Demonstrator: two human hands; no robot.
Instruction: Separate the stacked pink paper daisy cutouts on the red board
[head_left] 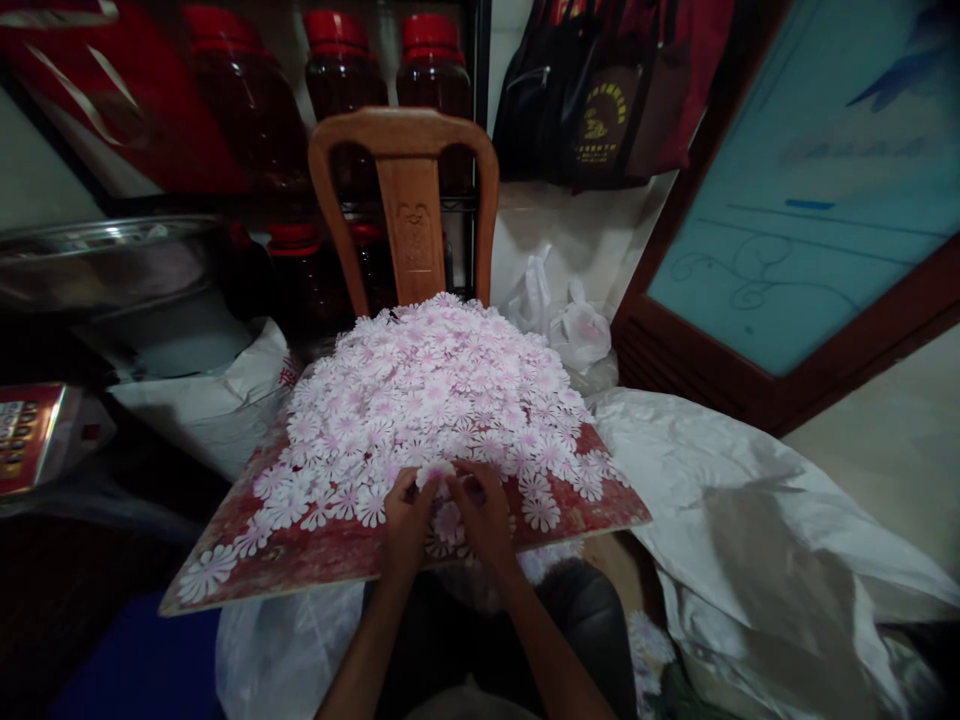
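Note:
Close to the front edge of the red board [322, 555], my left hand [407, 505] and my right hand [481, 510] meet around a white and pink artificial flower [435, 470]. The fingers of both hands are closed on its petals, one hand on each side. Just below, between my hands, more flower pieces [448, 522] lie on the board. A large heap of the same flat petal pieces [442, 380] rises behind my hands. One separate flower piece [208, 573] lies at the board's front left corner.
A wooden chair [409, 200] stands behind the heap. Red-lidded jars [345, 75] fill the shelf. White sacks [720, 500] lie right, near a glass-paned door [810, 190]. A metal basin [105, 260] is at left; a clear plastic bag [289, 650] hangs below the board.

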